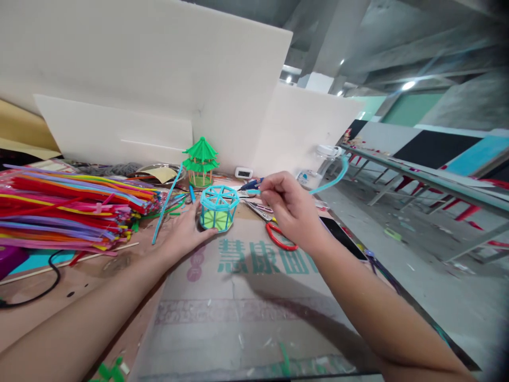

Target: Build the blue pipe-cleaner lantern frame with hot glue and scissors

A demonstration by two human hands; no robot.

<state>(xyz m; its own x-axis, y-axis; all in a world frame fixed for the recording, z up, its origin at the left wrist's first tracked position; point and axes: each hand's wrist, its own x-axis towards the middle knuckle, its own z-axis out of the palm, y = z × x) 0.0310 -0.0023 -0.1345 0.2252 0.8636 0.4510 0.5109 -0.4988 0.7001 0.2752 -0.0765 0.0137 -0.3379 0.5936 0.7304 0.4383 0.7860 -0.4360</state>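
Observation:
My left hand (186,225) is wrapped around the side of a small round frame (220,207) made of light blue pipe cleaners. Its top is spoked like a wheel, thin posts run down, and the base is yellow-green. My right hand (292,209) is raised to the right of it, thumb and fingers pinched. A light blue pipe cleaner (332,183) shows on both sides of this hand, its tail curling up at the right. Below the right hand lie red-handled scissors (281,237). Behind the frame stands a green two-tiered pagoda model (202,162).
Bundles of coloured pipe cleaners (79,207) fill the left of the table. A dark blue tool (251,184), a small white clock (243,172), a phone (344,239) and a clear white-lidded jug (318,164) stand or lie farther back. White boards (151,69) rise behind.

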